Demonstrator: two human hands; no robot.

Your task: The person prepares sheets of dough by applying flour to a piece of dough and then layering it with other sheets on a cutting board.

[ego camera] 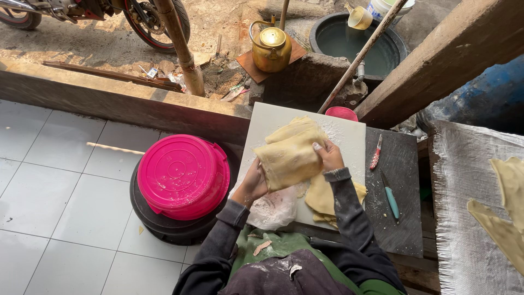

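Folded sheet of pale yellow dough (289, 155) lies at centre of frame on a floured white cutting board (349, 134), long axis running from lower left toward upper right. Both hands on it. Left hand (252, 184) grips the lower-left edge, fingers curled under the fold and mostly hidden. Right hand (329, 155) sits at the right edge, fingers pinching the top layer. Dough lies between the hands; each is in contact, neither nearer.

More folded dough sheets (322, 199) lie just below on the board, partly under the right forearm. A clear plastic bag of flour (271, 210) sits at the board's lower-left corner, beneath the left wrist.

Right of the board: red-handled knife (376, 153) and teal-handled knife (391, 198) on a dark slab. Left: pink lidded basin (183, 176). Upper centre: brass kettle (271, 48). Far right: dough pieces (505, 218) on woven sacking (464, 180).
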